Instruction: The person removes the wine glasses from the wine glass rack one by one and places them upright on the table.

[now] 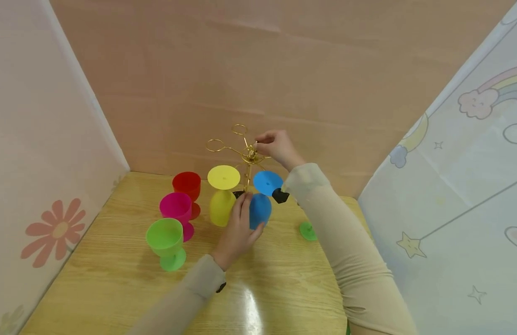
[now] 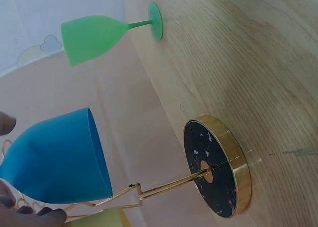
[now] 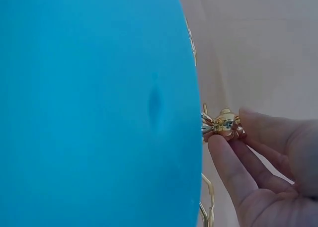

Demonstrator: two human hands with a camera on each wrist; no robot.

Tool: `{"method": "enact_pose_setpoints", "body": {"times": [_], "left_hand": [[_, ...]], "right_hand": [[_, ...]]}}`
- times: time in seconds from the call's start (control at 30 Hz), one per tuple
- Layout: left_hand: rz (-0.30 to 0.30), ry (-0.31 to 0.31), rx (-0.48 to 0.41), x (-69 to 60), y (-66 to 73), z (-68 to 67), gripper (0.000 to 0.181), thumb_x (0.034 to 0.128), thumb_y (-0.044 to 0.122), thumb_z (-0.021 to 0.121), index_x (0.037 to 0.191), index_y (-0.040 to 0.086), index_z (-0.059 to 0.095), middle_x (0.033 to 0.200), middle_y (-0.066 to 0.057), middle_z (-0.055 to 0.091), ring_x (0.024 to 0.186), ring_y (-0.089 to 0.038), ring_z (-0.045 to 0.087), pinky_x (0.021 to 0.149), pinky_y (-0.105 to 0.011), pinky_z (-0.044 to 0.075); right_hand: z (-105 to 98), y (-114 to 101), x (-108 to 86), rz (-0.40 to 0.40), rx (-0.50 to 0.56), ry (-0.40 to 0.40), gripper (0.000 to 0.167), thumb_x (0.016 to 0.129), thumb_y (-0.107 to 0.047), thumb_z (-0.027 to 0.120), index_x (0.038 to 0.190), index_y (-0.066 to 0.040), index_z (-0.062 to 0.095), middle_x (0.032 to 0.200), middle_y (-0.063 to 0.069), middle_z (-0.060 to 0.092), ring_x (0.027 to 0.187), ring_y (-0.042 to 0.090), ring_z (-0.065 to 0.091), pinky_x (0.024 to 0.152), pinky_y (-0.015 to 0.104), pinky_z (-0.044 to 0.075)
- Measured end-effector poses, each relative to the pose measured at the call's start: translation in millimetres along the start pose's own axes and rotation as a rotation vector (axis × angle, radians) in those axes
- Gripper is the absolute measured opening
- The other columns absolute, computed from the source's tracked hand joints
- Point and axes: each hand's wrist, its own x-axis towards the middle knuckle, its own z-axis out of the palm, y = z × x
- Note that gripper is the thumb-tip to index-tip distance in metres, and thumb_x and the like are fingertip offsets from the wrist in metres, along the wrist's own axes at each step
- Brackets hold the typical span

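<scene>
A gold wire goblet rack [image 1: 248,173] stands towards the back of the table, its round black-and-gold base [image 2: 216,167] showing in the left wrist view. From it hang a yellow goblet [image 1: 223,209] and a blue goblet [image 1: 261,209], both upside down. My left hand [image 1: 237,232] holds the blue goblet's bowl, fingers on the side by the rack's post and thumb on the other side. Higher up, my right hand [image 1: 277,148] pinches the small gold knob [image 3: 229,123] at the rack's top. The blue foot fills much of the right wrist view.
On the left, a red goblet [image 1: 186,185], a magenta goblet [image 1: 176,207] and a light green goblet [image 1: 165,237] stand upright in a row. Another green goblet [image 2: 97,37] stands to the right, mostly behind my right sleeve in the head view. Walls enclose the table [image 1: 116,284].
</scene>
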Motion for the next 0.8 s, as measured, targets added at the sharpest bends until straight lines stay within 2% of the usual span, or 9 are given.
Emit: {"method": "enact_pose_setpoints", "body": {"times": [0.13,0.23,0.37,0.6,0.8], "left_hand": [[-0.162,-0.114,-0.081,6.0,-1.5,4.0,0.097,0.0842,0.028,0.085,0.153,-0.007,0.026,0.153,-0.028,0.032,0.135,-0.045,0.044,0.105,-0.057,0.044],[-0.224,-0.163,-0.118,9.8,-2.0,6.3,0.103,0.0821,0.030,0.087,0.154,-0.005,0.022,0.154,-0.028,0.029,0.135,-0.046,0.043,0.107,-0.057,0.043],[-0.218,-0.148,-0.107,12.3,-2.4,9.7,0.103,0.0803,0.026,0.089,0.153,-0.004,0.022,0.151,-0.029,0.031,0.133,-0.047,0.044,0.107,-0.059,0.043],[-0.155,-0.055,-0.085,11.7,-4.5,15.5,0.097,0.0770,0.007,0.089,0.149,-0.007,0.026,0.144,-0.032,0.037,0.126,-0.051,0.048,0.101,-0.063,0.046],[-0.154,-0.057,-0.074,11.5,-7.6,16.7,0.094,0.0784,0.012,0.089,0.149,-0.005,0.031,0.144,-0.030,0.041,0.128,-0.047,0.048,0.104,-0.060,0.045]], "right_hand": [[0.5,0.9,1.2,0.016,0.034,-0.006,0.032,0.097,-0.005,0.068,0.127,0.003,0.063,0.125,0.018,0.062,0.113,0.030,0.064,0.096,0.035,0.055],[0.8,1.7,1.1,0.011,0.037,-0.003,0.031,0.096,-0.006,0.069,0.126,0.003,0.064,0.124,0.018,0.063,0.112,0.030,0.064,0.099,0.039,0.054],[2.0,1.6,0.4,-0.005,0.007,0.005,0.030,0.097,-0.007,0.069,0.125,0.002,0.064,0.124,0.017,0.063,0.112,0.030,0.064,0.098,0.040,0.054],[3.7,0.9,-2.5,-0.023,-0.005,0.013,0.030,0.097,-0.007,0.068,0.125,0.003,0.064,0.122,0.017,0.063,0.111,0.030,0.065,0.095,0.036,0.055],[3.6,3.0,-4.2,-0.038,-0.013,0.017,0.029,0.098,-0.007,0.067,0.125,0.003,0.063,0.120,0.018,0.062,0.109,0.031,0.064,0.095,0.036,0.055]]}}
